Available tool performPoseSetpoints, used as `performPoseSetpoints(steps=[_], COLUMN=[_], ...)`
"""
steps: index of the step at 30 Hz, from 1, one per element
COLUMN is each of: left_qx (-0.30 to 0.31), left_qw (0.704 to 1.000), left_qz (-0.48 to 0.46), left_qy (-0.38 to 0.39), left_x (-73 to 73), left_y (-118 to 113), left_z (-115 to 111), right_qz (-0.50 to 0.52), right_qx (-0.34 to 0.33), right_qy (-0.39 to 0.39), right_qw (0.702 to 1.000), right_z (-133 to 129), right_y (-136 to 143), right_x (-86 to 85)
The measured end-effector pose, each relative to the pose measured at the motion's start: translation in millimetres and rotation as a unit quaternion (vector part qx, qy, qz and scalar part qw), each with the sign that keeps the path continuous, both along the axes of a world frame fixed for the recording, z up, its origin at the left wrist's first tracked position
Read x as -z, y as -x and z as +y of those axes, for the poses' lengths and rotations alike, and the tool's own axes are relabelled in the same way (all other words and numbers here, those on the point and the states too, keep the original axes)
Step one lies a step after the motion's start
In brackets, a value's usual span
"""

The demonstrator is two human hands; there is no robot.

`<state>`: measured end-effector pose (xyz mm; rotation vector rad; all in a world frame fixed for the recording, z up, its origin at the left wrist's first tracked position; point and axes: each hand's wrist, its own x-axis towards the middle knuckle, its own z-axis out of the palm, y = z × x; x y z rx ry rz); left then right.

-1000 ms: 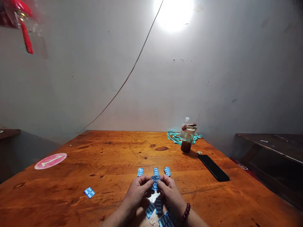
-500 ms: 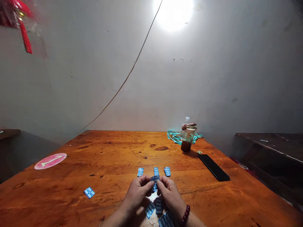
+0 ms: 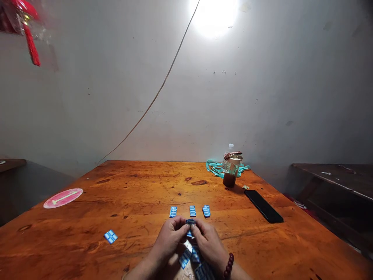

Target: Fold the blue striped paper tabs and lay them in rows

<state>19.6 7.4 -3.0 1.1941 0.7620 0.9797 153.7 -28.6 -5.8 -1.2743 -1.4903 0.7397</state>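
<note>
My left hand (image 3: 171, 238) and my right hand (image 3: 207, 238) meet above the table, thumbs and fingertips pinching one small blue-and-white printed strip (image 3: 190, 221) between them. Its lower part is partly covered by the thumbs. Beyond the fingers lie three similar pieces: one on the left (image 3: 173, 211), one in the middle (image 3: 192, 211) and a small stack on the right (image 3: 206, 211). Below my hands are more blue printed pieces (image 3: 184, 258), some in the shadow of my right hand. A single blue-and-white piece (image 3: 110, 236) rests apart on the left.
On the wooden table (image 3: 140, 194), a black phone (image 3: 264, 206) lies at the right. Behind it stand a drink bottle with dark liquid (image 3: 229, 177) and a clear plastic bottle, with turquoise ribbon (image 3: 215, 168) around them. A round pink sign (image 3: 63, 198) lies near the left edge.
The strip between my fingertips has tilted or folded and now looks shorter, and my fingertips have drawn slightly closer together. The pieces lying on the table look unmoved.
</note>
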Motion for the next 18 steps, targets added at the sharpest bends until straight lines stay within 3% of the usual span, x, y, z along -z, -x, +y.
performPoseSetpoints(steps=[6,9,13,16,18], left_qx=[-0.003,0.027,0.083,0.124,0.118], left_qw=[0.992,0.998,0.986,0.977,0.977], left_qz=[0.090,0.054,-0.038,-0.065,-0.065], left_qy=[-0.091,-0.017,0.136,0.163,0.167], left_x=[-0.5,-4.4,-17.7,-24.0,-22.9], left_y=[2,3,5,6,6], left_z=[-1,-1,-6,-11,-12], right_qz=[-0.097,-0.056,0.095,0.112,0.109], right_qx=[-0.035,-0.014,-0.036,-0.047,-0.048], right_qy=[-0.102,-0.069,0.008,-0.002,-0.008], right_qw=[0.989,0.996,0.995,0.993,0.993], right_z=[-3,-3,0,2,2], right_y=[-7,-8,-8,-5,-2], right_x=[-14.2,-17.6,-17.0,-14.3,-12.3])
